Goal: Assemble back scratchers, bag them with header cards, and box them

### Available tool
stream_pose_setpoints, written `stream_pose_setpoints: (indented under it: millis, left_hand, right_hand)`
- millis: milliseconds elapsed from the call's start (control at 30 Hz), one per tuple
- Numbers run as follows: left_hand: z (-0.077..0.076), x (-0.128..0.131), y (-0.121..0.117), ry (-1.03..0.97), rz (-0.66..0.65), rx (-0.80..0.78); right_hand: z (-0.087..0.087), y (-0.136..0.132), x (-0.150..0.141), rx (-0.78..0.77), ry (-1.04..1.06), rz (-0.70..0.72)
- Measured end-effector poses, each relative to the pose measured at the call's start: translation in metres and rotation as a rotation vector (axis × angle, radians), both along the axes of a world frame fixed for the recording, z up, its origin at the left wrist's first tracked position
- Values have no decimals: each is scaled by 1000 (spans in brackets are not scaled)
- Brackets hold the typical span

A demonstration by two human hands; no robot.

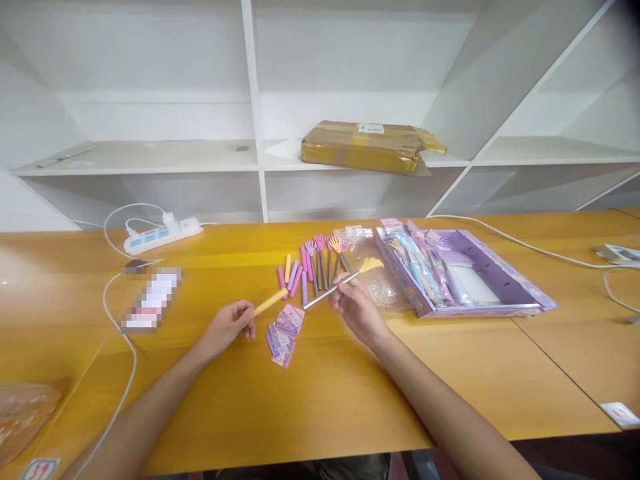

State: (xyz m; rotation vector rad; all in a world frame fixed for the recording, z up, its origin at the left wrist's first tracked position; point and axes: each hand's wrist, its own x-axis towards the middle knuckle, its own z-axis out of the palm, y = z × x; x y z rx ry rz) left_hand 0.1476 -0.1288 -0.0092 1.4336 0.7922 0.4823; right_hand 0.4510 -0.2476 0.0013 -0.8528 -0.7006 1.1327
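Note:
My left hand (234, 324) pinches a yellow handle sleeve (271, 302) by its near end. In my right hand (354, 308) is a back scratcher with a bare metal rod (327, 293) and a yellow claw head (371, 265). The rod's free end points left, close to the sleeve's far end but apart from it. Behind lie several back scratchers (324, 257) with pink, purple and yellow heads. Loose pink, purple and yellow sleeves (294, 277) lie left of them. Small printed cards (284, 337) are spread on the table between my hands.
A purple display box (500, 273) holds several bagged back scratchers (425, 267); clear plastic bags (380, 280) lie beside it. At the left are a power strip (163, 235), white cables (131, 353) and a blurred phone-like item (153, 300). A taped carton (363, 147) sits on the shelf.

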Motion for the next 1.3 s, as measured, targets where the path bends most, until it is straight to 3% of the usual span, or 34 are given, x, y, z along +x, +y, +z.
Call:
stream_pose_setpoints:
  millis: [133,400,533,633,867,1100,1300]
  left_hand:
    - [-1,-6,2,0,-78,-47]
    - [10,-8,-2,-38,-7,-100]
    - [14,-8,-3,-109,-16,-213]
    - [17,-8,-3,-158,52,-259]
    - [20,-8,-6,-216,153,-290]
    - [17,-6,-7,-218,147,-301]
    - [18,-7,-6,-207,132,-273]
  right_hand:
    - [-3,0,-1,-38,46,27]
    - [0,2,-1,-71,-65,6]
    - [-1,2,-2,-38,-186,-29]
    - [-3,2,-1,-21,-208,-64]
    - [-2,-1,-3,-26,-195,4]
    - [-12,-2,-5,-36,-224,27]
    - [-10,-1,-5,-62,-284,-5]
